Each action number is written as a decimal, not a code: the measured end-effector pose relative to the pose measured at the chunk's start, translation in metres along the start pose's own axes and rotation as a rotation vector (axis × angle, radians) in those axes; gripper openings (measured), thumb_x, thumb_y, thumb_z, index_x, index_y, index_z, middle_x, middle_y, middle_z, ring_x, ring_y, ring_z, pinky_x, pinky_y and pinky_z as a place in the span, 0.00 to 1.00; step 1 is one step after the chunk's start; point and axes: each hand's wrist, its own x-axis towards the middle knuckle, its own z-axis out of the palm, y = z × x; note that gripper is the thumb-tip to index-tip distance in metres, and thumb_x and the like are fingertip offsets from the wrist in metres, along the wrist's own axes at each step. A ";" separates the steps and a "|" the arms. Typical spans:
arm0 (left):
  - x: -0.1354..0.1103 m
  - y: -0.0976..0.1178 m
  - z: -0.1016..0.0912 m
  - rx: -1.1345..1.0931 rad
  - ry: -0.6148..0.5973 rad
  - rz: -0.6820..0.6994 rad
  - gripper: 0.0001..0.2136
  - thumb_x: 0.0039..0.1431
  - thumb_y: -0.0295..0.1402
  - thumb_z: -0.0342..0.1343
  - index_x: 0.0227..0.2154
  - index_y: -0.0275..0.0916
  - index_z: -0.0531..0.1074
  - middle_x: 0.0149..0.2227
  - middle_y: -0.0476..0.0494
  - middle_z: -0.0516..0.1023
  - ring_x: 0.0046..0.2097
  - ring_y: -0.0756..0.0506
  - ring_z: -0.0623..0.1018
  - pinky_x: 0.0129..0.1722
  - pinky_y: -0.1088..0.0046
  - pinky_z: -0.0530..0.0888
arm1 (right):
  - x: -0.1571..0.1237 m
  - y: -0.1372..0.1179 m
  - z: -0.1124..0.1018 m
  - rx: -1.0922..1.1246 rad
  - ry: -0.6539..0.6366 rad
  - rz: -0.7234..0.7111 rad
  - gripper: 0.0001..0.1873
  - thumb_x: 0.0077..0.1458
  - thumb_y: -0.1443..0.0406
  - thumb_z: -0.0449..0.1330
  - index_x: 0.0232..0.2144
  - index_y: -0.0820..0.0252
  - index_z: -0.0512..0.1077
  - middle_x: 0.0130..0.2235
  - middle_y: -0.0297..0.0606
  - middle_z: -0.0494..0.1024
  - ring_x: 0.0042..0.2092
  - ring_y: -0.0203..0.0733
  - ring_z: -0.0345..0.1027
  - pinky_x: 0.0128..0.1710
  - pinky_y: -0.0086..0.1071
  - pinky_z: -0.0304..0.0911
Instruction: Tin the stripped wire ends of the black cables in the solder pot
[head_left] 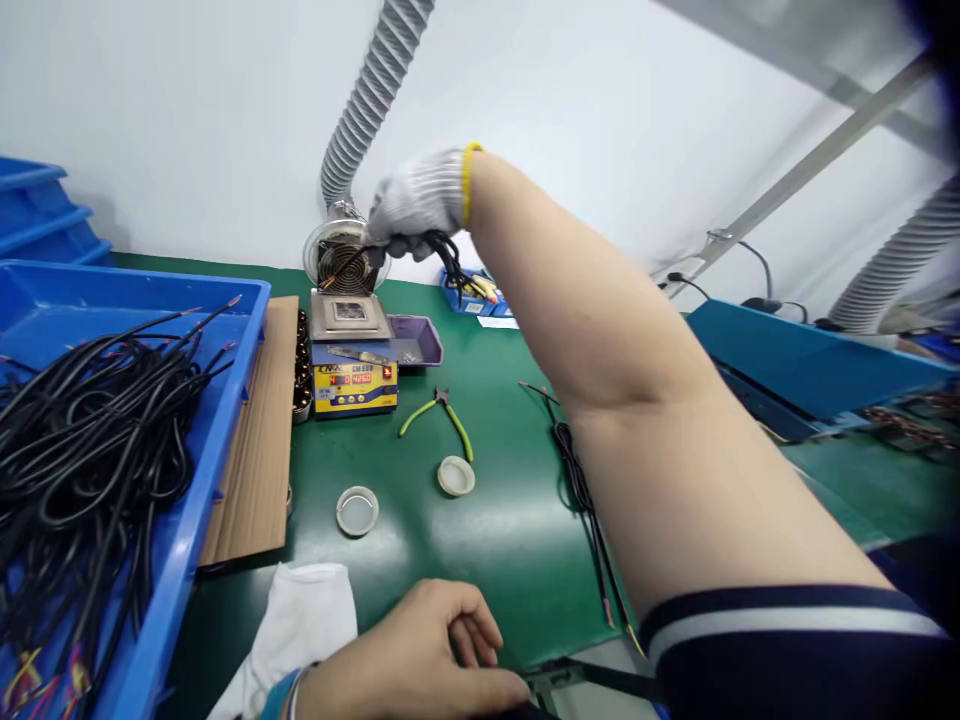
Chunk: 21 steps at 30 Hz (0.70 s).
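Observation:
My right hand (416, 205), in a white knit glove, reaches far forward and is closed on a bundle of black wires (448, 258), holding their ends over the solder pot (351, 320) by the round extraction fan (343, 262). My left hand (424, 660) is bare and rests curled at the table's near edge, its fingers closed beside a dark metal tool (570, 678); whether it grips that tool I cannot tell. A white cloth (300, 625) lies just left of it.
A blue bin (187, 520) full of black wires stands at the left beside a cardboard sheet (259, 440). Yellow-handled pliers (442, 415), two small round dishes (358, 510) (456, 476) and loose wires (581, 490) lie on the green mat. Grey ducts rise behind.

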 end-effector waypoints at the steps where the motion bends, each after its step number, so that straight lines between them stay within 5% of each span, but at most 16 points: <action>1: 0.000 0.000 0.000 -0.007 0.004 0.000 0.15 0.42 0.39 0.64 0.32 0.35 0.73 0.25 0.51 0.72 0.27 0.51 0.69 0.25 0.76 0.64 | -0.014 0.000 -0.003 -0.007 -0.044 -0.019 0.11 0.49 0.71 0.57 0.30 0.82 0.73 0.17 0.27 0.67 0.16 0.20 0.57 0.17 0.12 0.52; 6: 0.003 0.000 0.001 -0.079 0.093 0.039 0.14 0.42 0.35 0.64 0.32 0.33 0.71 0.25 0.50 0.71 0.26 0.52 0.67 0.25 0.76 0.62 | -0.079 0.013 -0.003 0.115 -0.093 -0.177 0.11 0.54 0.64 0.56 0.31 0.70 0.74 0.15 0.28 0.64 0.14 0.25 0.53 0.10 0.18 0.50; 12: 0.006 0.005 0.000 -0.310 0.311 0.238 0.27 0.48 0.46 0.60 0.45 0.30 0.68 0.37 0.39 0.73 0.30 0.50 0.71 0.32 0.71 0.68 | -0.155 0.064 0.023 0.610 0.089 -0.383 0.16 0.50 0.55 0.61 0.26 0.64 0.68 0.15 0.26 0.61 0.15 0.24 0.50 0.12 0.19 0.48; 16: 0.007 0.001 0.000 -0.451 0.341 0.389 0.32 0.53 0.48 0.58 0.57 0.37 0.60 0.52 0.29 0.69 0.30 0.50 0.73 0.29 0.71 0.69 | -0.213 0.106 0.075 1.046 0.394 -0.547 0.12 0.51 0.59 0.60 0.23 0.60 0.65 0.16 0.23 0.58 0.14 0.23 0.38 0.11 0.19 0.45; 21: 0.005 0.002 0.004 -0.604 0.375 0.468 0.29 0.58 0.42 0.55 0.60 0.42 0.56 0.58 0.28 0.64 0.32 0.49 0.74 0.25 0.73 0.69 | -0.262 0.149 0.157 1.519 0.539 -0.423 0.11 0.52 0.58 0.60 0.24 0.58 0.66 0.15 0.21 0.44 0.15 0.25 0.31 0.11 0.18 0.39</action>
